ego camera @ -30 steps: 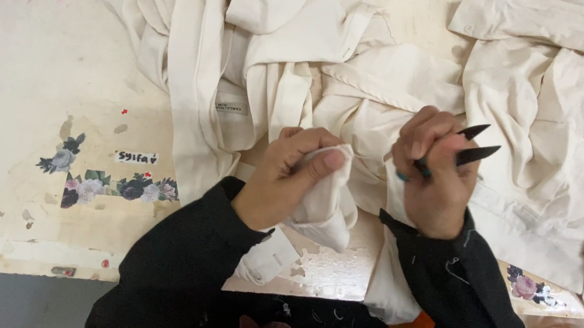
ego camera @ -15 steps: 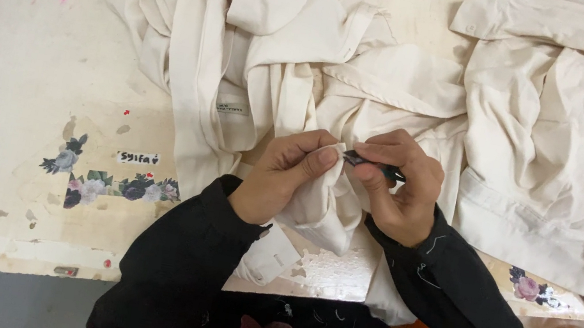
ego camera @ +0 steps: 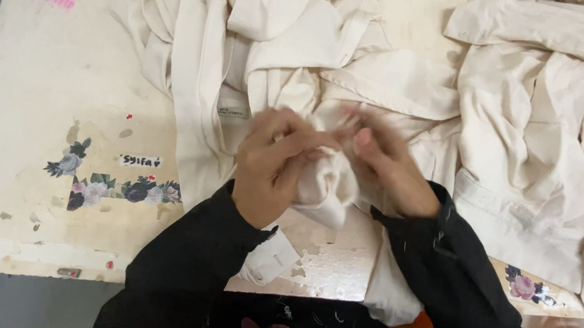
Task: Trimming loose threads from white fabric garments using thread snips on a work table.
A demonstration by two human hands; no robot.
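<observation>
A bunched fold of cream garment (ego camera: 328, 186) was gripped between the closed fingers of the left hand (ego camera: 271, 168) and, at its 3 o'clock, the blurred right hand (ego camera: 390, 169). It was held above the worktop (ego camera: 41, 106), with piled cream garments (ego camera: 538, 110) at 12 o'clock.

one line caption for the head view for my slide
Left hand and right hand pinch a bunched fold of cream fabric over a worn table heaped with cream garments.
</observation>
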